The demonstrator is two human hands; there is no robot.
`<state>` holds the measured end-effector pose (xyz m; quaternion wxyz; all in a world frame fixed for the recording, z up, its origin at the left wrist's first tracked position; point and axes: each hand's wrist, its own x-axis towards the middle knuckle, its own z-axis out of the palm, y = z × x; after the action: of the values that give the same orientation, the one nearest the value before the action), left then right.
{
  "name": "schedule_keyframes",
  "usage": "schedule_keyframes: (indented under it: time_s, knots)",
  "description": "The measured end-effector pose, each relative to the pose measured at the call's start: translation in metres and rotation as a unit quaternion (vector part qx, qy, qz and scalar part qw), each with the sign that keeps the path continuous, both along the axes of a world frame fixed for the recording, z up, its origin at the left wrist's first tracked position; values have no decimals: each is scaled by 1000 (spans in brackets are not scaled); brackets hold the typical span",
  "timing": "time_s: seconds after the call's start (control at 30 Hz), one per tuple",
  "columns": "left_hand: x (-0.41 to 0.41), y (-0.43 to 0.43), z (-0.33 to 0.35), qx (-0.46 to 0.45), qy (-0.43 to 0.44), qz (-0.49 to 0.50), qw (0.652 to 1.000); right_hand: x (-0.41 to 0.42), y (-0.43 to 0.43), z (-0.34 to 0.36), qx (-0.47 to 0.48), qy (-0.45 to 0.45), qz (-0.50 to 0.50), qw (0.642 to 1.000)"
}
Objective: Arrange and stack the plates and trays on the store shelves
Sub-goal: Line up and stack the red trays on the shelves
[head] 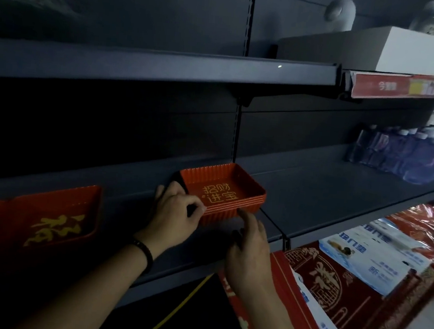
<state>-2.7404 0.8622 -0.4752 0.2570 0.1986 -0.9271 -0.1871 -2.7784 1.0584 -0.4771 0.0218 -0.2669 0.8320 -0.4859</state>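
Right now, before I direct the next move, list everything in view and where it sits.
Red ribbed rectangular plastic trays: one nested stack, about four rims, gold characters, middle shelf centre.
Larger red plastic trays: at least one, gold character, middle shelf left.
Dark grey metal shelves: three levels.
White cardboard box: one, top shelf right.
Red price strip: one, top shelf edge right.
Shrink-wrapped bottles: one pack, white caps, middle shelf right.
Red packaged mats: several, below middle shelf, right.
Left hand: black bracelet, pinches stack's near corner.
Right hand: forefinger extended to stack's front wall.
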Motion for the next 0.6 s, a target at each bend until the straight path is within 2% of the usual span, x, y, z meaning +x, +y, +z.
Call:
schedule_keyframes:
  time_s: [0.07, 0.33, 0.6]
  knots:
    - [5, 0, -3, -7, -17, 10, 1000, 2, 0, -1, 25, 3, 7, 1000]
    - [68, 2, -8, -52, 21, 11, 998, 20, -6, -2, 156, 43, 40, 986]
    - [152, -5, -16, -73, 15, 64, 995, 75, -35, -10, 204, 102, 116, 967]
